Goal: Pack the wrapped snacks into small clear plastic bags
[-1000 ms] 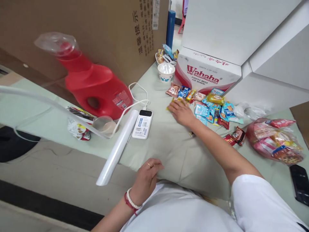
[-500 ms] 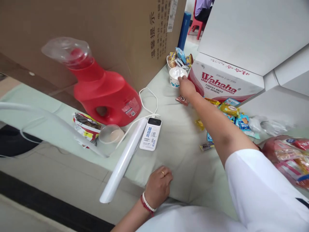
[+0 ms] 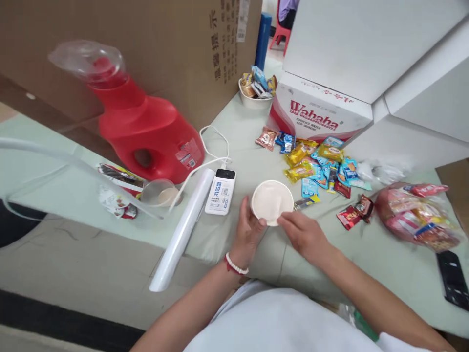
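Observation:
A white paper bowl is held over the table in front of me, its round opening facing up. My left hand wraps its left side, thumb at the near rim. With fingers pinched, my right hand grips the rim at the lower right. Just beyond the bowl lie small wrapped snacks in yellow, blue and red packets. Left of the bowl, a white power bank with a cable plugged in rests on the cloth.
A large red jug stands at the left, near a white tube and a clear plastic cup. Another bowl full of snacks sits by the Wahaha box. Rightward are a bag of snacks and a black phone.
My right hand has brought the bowl from the far side of the table back towards me. My left hand has risen from the table edge and taken hold of it too.

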`<state>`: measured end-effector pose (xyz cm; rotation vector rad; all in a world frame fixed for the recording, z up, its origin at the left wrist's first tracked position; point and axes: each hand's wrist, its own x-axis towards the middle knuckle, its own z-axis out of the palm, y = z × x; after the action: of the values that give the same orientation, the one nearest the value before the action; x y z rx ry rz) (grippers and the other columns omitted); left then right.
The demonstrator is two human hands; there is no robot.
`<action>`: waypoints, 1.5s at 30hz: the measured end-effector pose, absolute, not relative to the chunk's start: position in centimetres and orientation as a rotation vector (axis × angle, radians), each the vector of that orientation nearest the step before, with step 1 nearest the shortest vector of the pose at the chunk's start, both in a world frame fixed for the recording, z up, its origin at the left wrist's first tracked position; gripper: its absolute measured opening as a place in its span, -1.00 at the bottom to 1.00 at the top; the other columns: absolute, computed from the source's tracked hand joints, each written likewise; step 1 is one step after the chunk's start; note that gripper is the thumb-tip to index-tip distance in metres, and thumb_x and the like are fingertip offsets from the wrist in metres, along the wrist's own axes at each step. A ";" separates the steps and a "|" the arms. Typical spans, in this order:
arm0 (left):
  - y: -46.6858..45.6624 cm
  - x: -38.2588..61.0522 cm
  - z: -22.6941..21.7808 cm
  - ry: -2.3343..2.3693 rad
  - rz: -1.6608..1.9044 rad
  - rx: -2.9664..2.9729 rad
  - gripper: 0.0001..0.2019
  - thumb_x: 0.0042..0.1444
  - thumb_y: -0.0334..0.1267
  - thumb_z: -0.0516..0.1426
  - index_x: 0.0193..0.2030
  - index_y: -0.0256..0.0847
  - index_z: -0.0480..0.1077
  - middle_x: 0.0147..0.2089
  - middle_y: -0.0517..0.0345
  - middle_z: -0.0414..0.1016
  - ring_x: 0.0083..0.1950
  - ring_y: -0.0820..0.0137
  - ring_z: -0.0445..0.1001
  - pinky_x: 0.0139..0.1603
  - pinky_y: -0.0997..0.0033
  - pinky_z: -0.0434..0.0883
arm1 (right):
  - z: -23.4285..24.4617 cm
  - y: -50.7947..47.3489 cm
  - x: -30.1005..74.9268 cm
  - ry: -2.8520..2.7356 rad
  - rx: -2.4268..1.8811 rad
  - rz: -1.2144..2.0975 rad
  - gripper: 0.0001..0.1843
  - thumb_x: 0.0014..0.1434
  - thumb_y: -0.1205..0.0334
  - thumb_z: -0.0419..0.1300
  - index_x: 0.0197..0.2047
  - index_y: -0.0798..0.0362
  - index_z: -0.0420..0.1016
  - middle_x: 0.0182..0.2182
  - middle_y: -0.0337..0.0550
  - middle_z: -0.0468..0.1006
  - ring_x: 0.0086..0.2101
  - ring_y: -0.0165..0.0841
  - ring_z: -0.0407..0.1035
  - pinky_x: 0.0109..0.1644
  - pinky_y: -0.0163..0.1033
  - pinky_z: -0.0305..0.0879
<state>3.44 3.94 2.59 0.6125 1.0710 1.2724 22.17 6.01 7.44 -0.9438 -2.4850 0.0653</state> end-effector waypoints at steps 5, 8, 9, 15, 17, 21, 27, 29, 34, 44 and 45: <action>3.4 5.1 3.1 1.153 1.168 0.832 -0.12 0.03 0.00 0.36 0.42 -0.16 0.09 0.35 -0.16 0.34 0.32 0.08 0.44 0.33 0.06 0.42 | 10.2 2.7 23.7 -2.477 -0.937 0.163 -0.75 0.36 0.28 0.22 0.09 0.05 0.50 -0.02 0.01 0.62 -0.17 -0.24 0.45 -0.10 -0.14 0.44; 1.9 5.5 3.4 1.091 1.046 1.002 -0.03 0.03 -0.10 0.34 0.51 -0.12 -0.05 0.35 -0.16 0.33 0.29 0.11 0.45 0.29 0.07 0.45 | 11.1 3.7 24.1 -2.588 -0.949 0.189 -0.69 0.37 0.35 0.18 0.15 0.08 0.49 0.09 0.07 0.57 0.09 -0.15 0.39 0.16 -0.02 0.43; 1.4 5.5 3.4 1.090 1.010 1.066 -0.01 0.02 -0.13 0.34 0.52 -0.11 -0.07 0.36 -0.17 0.31 0.29 0.11 0.44 0.29 0.07 0.44 | 11.1 3.9 24.0 -2.653 -0.983 0.219 -0.69 0.37 0.37 0.16 0.16 0.09 0.49 0.08 0.08 0.56 0.14 -0.13 0.36 0.22 0.00 0.40; -0.4 5.4 3.1 1.212 0.893 1.365 0.06 -0.03 -0.09 0.37 0.55 -0.06 -0.07 0.37 -0.18 0.23 0.32 0.03 0.37 0.33 -0.07 0.38 | 10.4 3.3 22.0 -2.777 -1.653 0.539 -0.63 0.31 0.29 0.22 0.15 0.19 0.51 0.01 0.22 0.56 0.00 -0.05 0.49 -0.13 -0.11 0.55; -0.7 5.4 3.0 1.213 0.876 1.396 0.08 -0.07 -0.05 0.41 0.54 -0.07 -0.03 0.35 -0.17 0.24 0.34 0.01 0.35 0.32 -0.07 0.37 | 10.4 2.6 21.9 -2.762 -1.763 0.655 -0.63 0.31 0.27 0.21 0.16 0.14 0.54 -0.01 0.20 0.58 -0.08 -0.08 0.54 -0.21 -0.16 0.52; -0.7 5.3 2.9 1.175 0.899 1.248 0.08 -0.05 0.03 0.41 0.53 -0.07 -0.05 0.24 -0.12 0.32 0.23 0.08 0.46 0.21 0.05 0.47 | 11.4 1.3 23.0 -2.696 -1.709 0.719 -0.59 0.26 0.24 0.25 0.17 0.05 0.54 0.02 0.09 0.58 -0.15 -0.14 0.57 -0.20 -0.19 0.47; 0.7 4.1 3.1 1.259 1.106 1.011 -0.04 0.00 0.11 0.37 0.45 -0.09 0.06 0.09 0.00 0.35 0.19 0.14 0.48 0.17 0.15 0.49 | 14.5 3.3 30.9 -2.096 -1.590 0.552 -0.67 0.19 0.11 0.36 0.01 -0.01 0.60 -0.16 -0.11 0.57 -0.21 -0.26 0.50 -0.14 -0.22 0.44; 0.9 3.9 3.2 1.299 1.107 0.974 -0.06 0.01 0.12 0.36 0.44 -0.10 0.07 0.08 0.00 0.36 0.19 0.13 0.47 0.16 0.14 0.50 | 14.8 6.9 35.3 -1.684 -1.755 0.377 -0.58 0.21 -0.05 0.33 0.04 0.01 0.56 -0.15 -0.09 0.57 -0.22 -0.22 0.49 -0.19 -0.16 0.45; 0.5 4.1 3.4 1.283 1.043 0.984 -0.08 0.01 0.13 0.36 0.42 -0.08 0.08 0.15 -0.05 0.36 0.25 0.11 0.46 0.18 0.13 0.50 | 14.4 17.6 45.0 -0.952 -2.094 0.383 -0.47 0.27 -0.02 0.26 0.18 0.14 0.42 -0.05 0.12 0.52 -0.36 -0.30 0.42 -0.38 -0.15 0.41; 1.4 5.0 3.8 1.320 0.900 0.970 -0.06 0.05 0.26 0.28 0.44 -0.15 0.04 0.06 -0.02 0.41 0.02 0.19 0.57 -0.02 0.19 0.55 | 13.7 5.0 35.4 -2.162 -1.478 0.311 -0.51 0.36 -0.19 0.15 0.18 -0.10 0.54 0.13 0.05 0.52 -0.04 -0.18 0.48 -0.04 -0.08 0.48; 1.6 5.5 3.9 1.306 0.864 0.973 -0.07 0.07 0.27 0.27 0.43 -0.15 0.05 0.06 -0.02 0.41 0.00 0.20 0.57 -0.04 0.19 0.55 | 13.1 2.5 33.5 -2.369 -1.330 0.358 -0.49 0.33 -0.16 0.22 0.24 -0.12 0.51 0.19 0.05 0.50 0.00 -0.17 0.47 -0.01 -0.09 0.47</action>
<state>5.51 1.58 3.95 0.9729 1.3056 0.8638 33.48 2.53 13.08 -1.3303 -2.3692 0.3578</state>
